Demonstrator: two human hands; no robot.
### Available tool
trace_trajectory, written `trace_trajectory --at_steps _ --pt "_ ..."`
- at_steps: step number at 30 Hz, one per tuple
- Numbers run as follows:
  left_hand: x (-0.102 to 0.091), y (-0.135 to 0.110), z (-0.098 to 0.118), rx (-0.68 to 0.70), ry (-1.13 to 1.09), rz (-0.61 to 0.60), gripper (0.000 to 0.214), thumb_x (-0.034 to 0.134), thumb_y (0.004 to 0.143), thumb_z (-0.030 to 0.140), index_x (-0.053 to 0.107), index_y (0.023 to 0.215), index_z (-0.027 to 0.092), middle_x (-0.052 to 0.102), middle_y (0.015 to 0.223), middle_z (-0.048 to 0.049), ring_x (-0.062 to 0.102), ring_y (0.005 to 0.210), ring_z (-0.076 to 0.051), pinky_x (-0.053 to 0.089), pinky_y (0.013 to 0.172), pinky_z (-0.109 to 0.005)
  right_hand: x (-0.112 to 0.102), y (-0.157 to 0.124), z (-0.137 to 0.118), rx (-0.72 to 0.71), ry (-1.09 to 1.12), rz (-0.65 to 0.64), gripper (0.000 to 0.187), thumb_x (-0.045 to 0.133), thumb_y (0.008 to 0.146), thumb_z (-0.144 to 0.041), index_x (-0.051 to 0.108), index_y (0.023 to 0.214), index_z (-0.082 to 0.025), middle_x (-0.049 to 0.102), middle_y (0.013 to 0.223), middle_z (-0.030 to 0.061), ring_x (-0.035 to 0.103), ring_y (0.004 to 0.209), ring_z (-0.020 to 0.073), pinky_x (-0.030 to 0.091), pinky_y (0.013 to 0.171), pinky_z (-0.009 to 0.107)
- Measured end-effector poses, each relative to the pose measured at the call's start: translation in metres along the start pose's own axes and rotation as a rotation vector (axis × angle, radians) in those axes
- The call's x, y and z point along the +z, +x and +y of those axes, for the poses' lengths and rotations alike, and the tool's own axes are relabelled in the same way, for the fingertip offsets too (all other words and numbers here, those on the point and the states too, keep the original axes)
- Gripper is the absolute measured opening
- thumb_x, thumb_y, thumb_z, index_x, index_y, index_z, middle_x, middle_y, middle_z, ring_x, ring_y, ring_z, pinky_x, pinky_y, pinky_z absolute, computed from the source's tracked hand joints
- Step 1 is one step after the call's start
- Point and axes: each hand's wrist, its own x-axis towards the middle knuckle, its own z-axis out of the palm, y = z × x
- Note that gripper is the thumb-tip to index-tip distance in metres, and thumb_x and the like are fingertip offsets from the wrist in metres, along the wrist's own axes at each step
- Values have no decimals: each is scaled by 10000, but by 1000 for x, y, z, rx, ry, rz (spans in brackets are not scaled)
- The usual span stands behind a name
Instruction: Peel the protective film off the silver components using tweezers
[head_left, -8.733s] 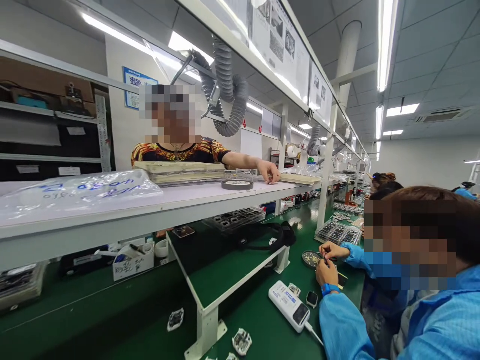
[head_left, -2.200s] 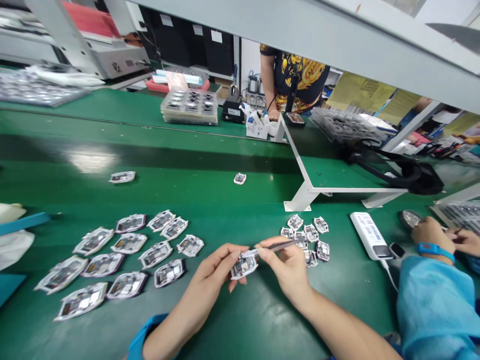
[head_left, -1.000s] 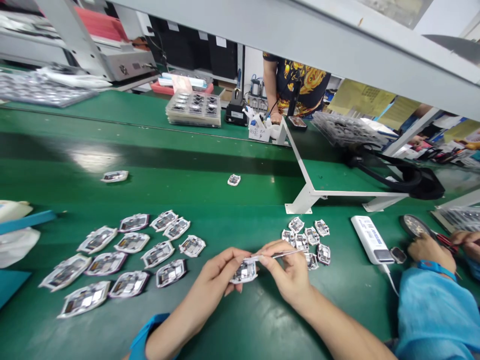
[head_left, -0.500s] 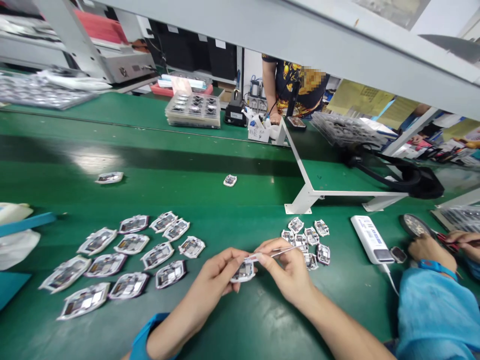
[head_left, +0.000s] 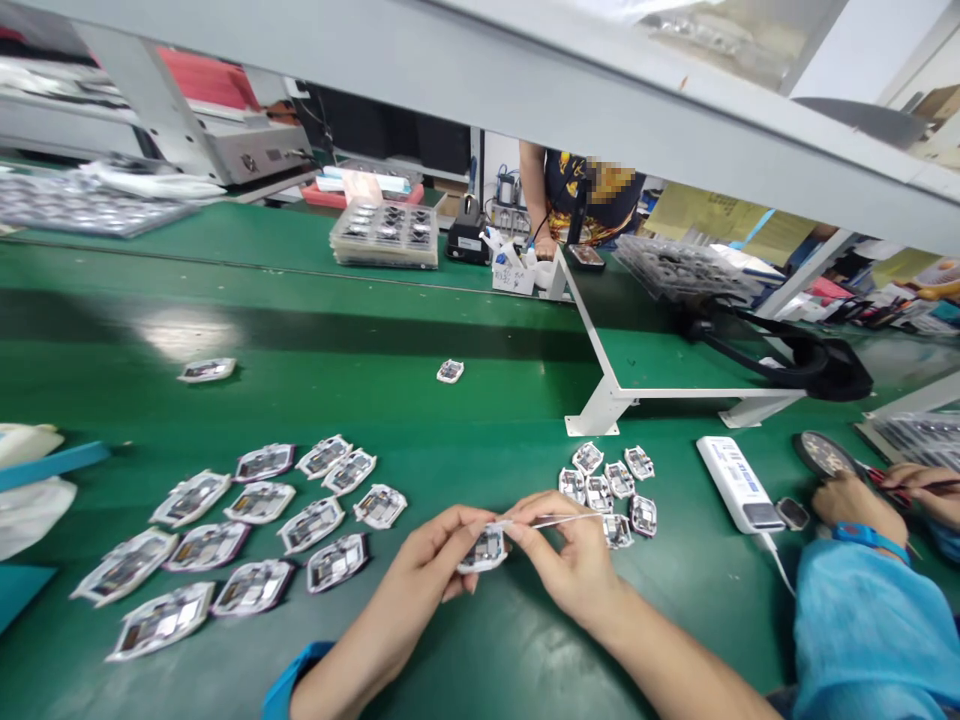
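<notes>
Our left hand (head_left: 424,560) pinches a small white-edged circuit module (head_left: 484,550) above the green workbench (head_left: 495,650), while our right hand (head_left: 574,560) holds fine tweezers (head_left: 566,521), their tips at the module. A cluster of modules (head_left: 604,490) lies just beyond the right hand; rows of modules (head_left: 259,503) lie left of the left hand.
</notes>
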Motion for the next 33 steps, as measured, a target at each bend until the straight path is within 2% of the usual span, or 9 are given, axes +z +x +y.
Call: trace_trajectory --at_steps 7,13,22,26,28,30,31,33 --pt "-2 -1 1 38 12 -44 446 707 734 549 697 952 161 570 617 32 468 564 -120 320 503 -212 4 0 3 121 122 60 47 651 874 -211 683 852 -185 752 819 61 741 725 168 603 649 257" --pt "-3 -1 -3 47 24 -29 400 710 748 506 712 968 172 619 713 8 498 608 -124 360 541 -215 4 -1 1 26 59 37 56 646 877 -171 686 847 -196 757 803 55 739 765 172 598 707 276" --pt "-2 -1 1 58 -75 -15 293 714 745 451 715 859 181 587 675 23 460 585 -117 342 518 -205 6 -2 0 -7 74 51 23 692 868 -222 710 864 -208 776 830 65 744 803 198 601 741 323" --pt "-3 -2 3 30 -89 -43 302 714 749 443 712 897 180 591 675 24 476 574 -119 346 514 -215 4 -2 1 -78 39 32 51 682 870 -189 718 859 -223 785 831 53 747 791 202 595 749 336" --pt "-4 -1 3 43 -74 -102 344 746 737 401 701 1005 192 641 750 8 556 658 -144 405 573 -230 3 -1 1 -91 12 39 61 674 871 -180 718 867 -221 784 835 52 746 798 205 596 754 337" --pt "-7 3 3 87 -60 -161 474 815 671 322 655 1106 223 696 907 -14 625 842 -186 466 721 -261 1 0 0 -79 -16 75 54 677 866 -183 717 877 -217 779 838 53 744 807 207 598 752 330" --pt "-9 7 3 117 -49 -178 526 841 633 287 633 1113 235 706 965 -20 631 917 -204 471 794 -281 1 0 -1 -72 -26 95 52 683 860 -183 717 883 -216 777 842 55 744 813 208 598 749 324" --pt "-13 18 5 181 8 -163 490 859 597 284 610 1016 234 705 911 -11 635 887 -213 477 812 -305 2 0 -2 -91 -32 129 70 684 853 -171 713 894 -221 775 852 56 742 817 209 596 747 320"
